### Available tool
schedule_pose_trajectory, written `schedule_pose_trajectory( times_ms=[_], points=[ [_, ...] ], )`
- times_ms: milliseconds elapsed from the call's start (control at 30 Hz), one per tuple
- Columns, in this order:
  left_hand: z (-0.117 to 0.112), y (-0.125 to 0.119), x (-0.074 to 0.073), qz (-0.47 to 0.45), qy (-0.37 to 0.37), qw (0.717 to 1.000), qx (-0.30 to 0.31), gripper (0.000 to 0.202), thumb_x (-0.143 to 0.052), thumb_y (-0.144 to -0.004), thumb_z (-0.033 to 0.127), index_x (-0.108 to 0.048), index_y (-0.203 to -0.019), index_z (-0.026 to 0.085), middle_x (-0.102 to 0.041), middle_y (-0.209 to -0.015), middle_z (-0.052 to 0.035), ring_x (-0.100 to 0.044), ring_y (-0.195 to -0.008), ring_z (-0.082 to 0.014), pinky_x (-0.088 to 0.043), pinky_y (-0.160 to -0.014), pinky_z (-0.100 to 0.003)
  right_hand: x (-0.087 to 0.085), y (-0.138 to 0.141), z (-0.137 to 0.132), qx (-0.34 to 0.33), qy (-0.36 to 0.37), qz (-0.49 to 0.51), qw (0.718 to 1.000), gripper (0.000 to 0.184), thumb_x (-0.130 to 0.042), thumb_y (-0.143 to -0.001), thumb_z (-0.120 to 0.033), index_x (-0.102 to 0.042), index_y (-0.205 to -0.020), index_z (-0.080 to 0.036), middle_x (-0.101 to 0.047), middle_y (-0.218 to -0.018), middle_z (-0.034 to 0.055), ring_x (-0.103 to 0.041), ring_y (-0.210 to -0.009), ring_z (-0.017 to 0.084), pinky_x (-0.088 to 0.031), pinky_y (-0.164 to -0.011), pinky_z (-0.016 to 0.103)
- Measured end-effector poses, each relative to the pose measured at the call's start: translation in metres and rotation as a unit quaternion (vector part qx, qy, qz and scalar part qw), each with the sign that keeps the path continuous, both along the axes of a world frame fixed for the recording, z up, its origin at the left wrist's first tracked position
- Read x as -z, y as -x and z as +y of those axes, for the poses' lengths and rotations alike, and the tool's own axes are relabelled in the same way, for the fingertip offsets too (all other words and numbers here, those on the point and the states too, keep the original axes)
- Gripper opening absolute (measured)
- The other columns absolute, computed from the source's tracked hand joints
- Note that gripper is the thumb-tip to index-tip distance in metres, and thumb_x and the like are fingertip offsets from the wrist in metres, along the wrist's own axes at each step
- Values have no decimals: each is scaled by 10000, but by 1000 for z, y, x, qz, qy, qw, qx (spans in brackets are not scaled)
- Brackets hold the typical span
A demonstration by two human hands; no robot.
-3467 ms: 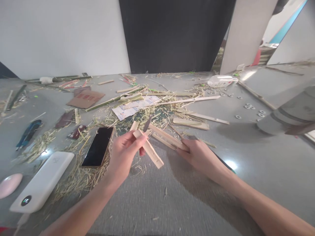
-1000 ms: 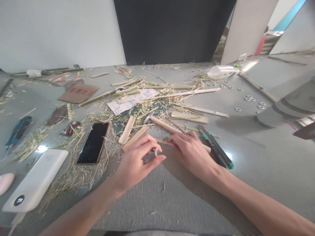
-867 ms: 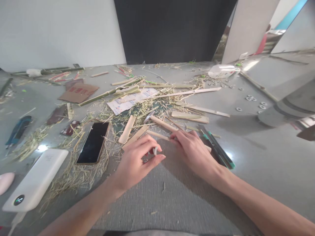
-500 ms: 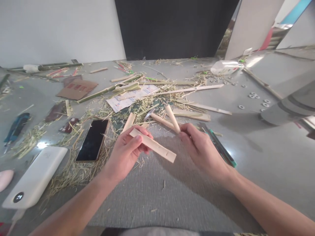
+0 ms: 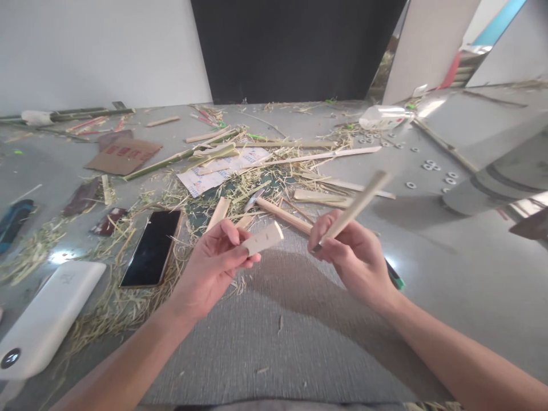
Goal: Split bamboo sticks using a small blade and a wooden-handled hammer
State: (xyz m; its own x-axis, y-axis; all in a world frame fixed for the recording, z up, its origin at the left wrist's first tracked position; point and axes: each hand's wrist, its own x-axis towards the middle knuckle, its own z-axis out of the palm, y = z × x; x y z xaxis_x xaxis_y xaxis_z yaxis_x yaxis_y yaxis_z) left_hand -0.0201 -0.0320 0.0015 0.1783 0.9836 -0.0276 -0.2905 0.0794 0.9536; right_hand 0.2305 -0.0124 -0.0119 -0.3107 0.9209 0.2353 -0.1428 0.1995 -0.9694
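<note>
My left hand [image 5: 214, 264] is closed round a pale flat bamboo strip [image 5: 263, 238], whose free end points right and towards me. My right hand [image 5: 351, 254] pinches a second, longer bamboo strip [image 5: 357, 204] near its lower end; this strip slants up and to the right. Both hands hover just above a grey mat [image 5: 278, 337] near the table's front edge. The two strips are apart, a short gap between them.
Bamboo strips [image 5: 285, 214] and straw shavings litter the table behind my hands. A black phone [image 5: 150, 247] and a white power bank [image 5: 43, 317] lie at the left. A green-handled knife [image 5: 394, 277] peeks out behind my right hand. Small washers [image 5: 432, 168] lie at the right.
Both hands left the table and each lifted a bamboo strip. The right strip swung from pointing up-left to slanting up-right; the left strip turned its end towards me.
</note>
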Motion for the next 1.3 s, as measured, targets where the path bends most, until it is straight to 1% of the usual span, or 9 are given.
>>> schedule_pose_trajectory(
  times_ms=[167, 300, 467, 533, 767, 900, 967, 1100, 1300],
  points=[
    [-2, 1, -2, 18, -11, 995, 99, 263, -803, -865, 302, -567, -956, 234, -614, -860, 8, -685, -728, -132, -592, -653, -252, -7, 1, -1, -19, 7, 30, 999, 150, -688, -981, -262, -625, -875, -178, -528, -851, 1, -440, -603, 62, -353, -526, 221],
    [-7, -1, -7, 182, -90, 960, 194, 125, -655, -964, 181, -714, -1067, 220, -636, -973, -42, -660, -763, -121, -556, -657, -234, -12, -1, -2, -19, -29, -16, 999, 95, -696, -977, -245, -646, -912, -197, -532, -780, -18, -441, -606, 63, -344, -536, 208],
    [-8, -6, -1, 400, -290, 861, 121, 243, -526, -1015, 100, -714, -1112, 220, -653, -1027, -53, -646, -909, -154, -533, -790, -284, -9, -3, 0, -51, 3, -23, 998, 501, -513, -1015, -633, -678, -1250, -223, -614, -1035, 82, -549, -856, 178, -458, -682, 309],
    [-7, -5, 4, 443, -306, 838, 88, 233, -487, -1030, 90, -665, -1125, 207, -669, -1048, -53, -659, -943, -160, -528, -814, -292, -7, -3, 1, -42, 31, -4, 999, 550, -407, -1046, -632, -682, -1270, -211, -624, -1057, 100, -560, -903, 204, -465, -701, 329],
    [-4, 7, 8, 382, -193, 903, 31, 189, -430, -1075, 202, -464, -1254, 253, -698, -1010, -31, -706, -869, -153, -567, -792, -300, -9, -6, 1, 96, 27, -86, 991, 93, -598, -1030, -323, -667, -1014, -263, -538, -746, -7, -492, -666, 124, -404, -624, 274],
    [-4, 10, 2, 402, -157, 901, 36, 391, -418, -1079, 240, -394, -1468, 270, -681, -965, -38, -693, -891, -185, -562, -818, -337, -16, -6, 1, 4, 11, -84, 996, 488, -694, -947, -563, -622, -1358, -310, -609, -1166, 63, -581, -954, 191, -508, -744, 311],
    [-4, 10, 2, 417, -142, 896, 53, 329, -440, -1072, 239, -470, -1397, 273, -699, -1009, -44, -701, -923, -189, -564, -818, -326, -16, -4, 2, -29, 24, -74, 997, 509, -658, -967, -580, -602, -1382, -291, -595, -1221, 81, -581, -1007, 202, -522, -761, 316],
    [-6, 10, 4, 392, -145, 905, 78, 146, -426, -1062, 192, -525, -1153, 249, -691, -1069, -45, -691, -1005, -182, -558, -836, -311, -10, 2, 1, 6, 46, -93, 995, 91, -556, -1064, -330, -576, -1055, -242, -585, -933, 25, -553, -740, 120, -481, -624, 260],
    [-6, 6, 1, 431, -213, 871, 99, 173, -362, -1015, 118, -472, -930, 222, -527, -761, 18, -470, -610, -124, -387, -565, -281, -14, 2, -9, 42, -37, -252, 966, 115, -568, -1035, -272, -505, -1126, -242, -516, -762, -14, -402, -562, 97, -313, -484, 248]
  ],
)
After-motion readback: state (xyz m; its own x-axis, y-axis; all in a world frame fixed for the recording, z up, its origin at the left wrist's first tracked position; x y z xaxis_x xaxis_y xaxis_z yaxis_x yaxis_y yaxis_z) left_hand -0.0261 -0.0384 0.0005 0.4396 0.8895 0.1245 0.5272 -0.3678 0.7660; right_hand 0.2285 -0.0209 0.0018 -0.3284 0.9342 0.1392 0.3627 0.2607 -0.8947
